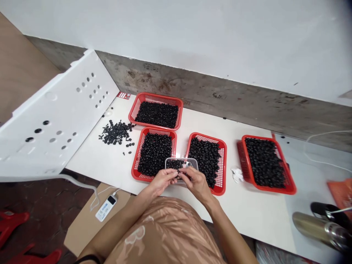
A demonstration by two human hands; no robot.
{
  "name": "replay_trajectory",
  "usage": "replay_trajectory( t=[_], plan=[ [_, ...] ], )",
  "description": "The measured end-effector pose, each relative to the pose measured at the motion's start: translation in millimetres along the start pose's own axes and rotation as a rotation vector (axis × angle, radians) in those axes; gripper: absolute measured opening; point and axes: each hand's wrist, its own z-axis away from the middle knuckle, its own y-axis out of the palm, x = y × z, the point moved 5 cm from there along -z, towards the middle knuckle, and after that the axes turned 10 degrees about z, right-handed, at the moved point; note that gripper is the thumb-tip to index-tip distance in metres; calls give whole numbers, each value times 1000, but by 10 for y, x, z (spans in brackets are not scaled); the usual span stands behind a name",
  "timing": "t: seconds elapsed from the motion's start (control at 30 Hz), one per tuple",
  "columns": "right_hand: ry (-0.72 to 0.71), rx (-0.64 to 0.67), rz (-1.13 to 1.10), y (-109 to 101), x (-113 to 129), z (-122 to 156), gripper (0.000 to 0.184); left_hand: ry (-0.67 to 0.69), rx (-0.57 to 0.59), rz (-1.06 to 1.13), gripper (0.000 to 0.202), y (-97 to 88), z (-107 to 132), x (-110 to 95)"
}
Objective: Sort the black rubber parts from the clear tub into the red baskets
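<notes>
Over a clear plastic box (pixel 194 162) holding small black pieces, my left hand (pixel 165 179) and my right hand (pixel 194 180) meet fingertip to fingertip. Both are closed in a pinch around a small black part (pixel 179 171), mostly covered by the fingers, so its exact kind is unclear. Close on the left stands a red basket (pixel 134 172) full of black ring-like pieces. Another red basket (pixel 224 165) with similar round black pieces is just right of the box.
A third red basket (pixel 132 110) of black parts stands at the back, a fourth (pixel 288 183) at the right. Loose black parts (pixel 115 132) lie in a pile beside a white perforated panel (pixel 55 121). A metal flask (pixel 313 225) lies at the right; a power bank (pixel 106 209) rests on cardboard.
</notes>
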Motion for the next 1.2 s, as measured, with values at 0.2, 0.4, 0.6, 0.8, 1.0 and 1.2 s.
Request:
replay_trajectory(
  t=[0.2, 0.4, 0.6, 0.8, 1.0, 1.2],
  plan=[
    [-19, 173, -164, -40, 9, -68, 25, 55, 73, -188, 31, -8, 37, -24],
    [-7, 115, -158, -43, 46, -34, 23, 133, 44, -279, 31, 0, 59, -48],
    [19, 54, -163, -69, 74, 11, 18, 116, 53, -229, 31, 25, 77, -36],
    [62, -7, -121, -92, 65, 63, 16, 53, 25, -43, 40, 23, 108, -40],
    [8, 39, 0, -32, 122, 75, 19, 118, -16, -73, 48, 43, 112, -85],
    [-54, 62, 191, 5, 142, 85, 21, 181, -58, -131, 48, 66, 130, -123]
  ],
)
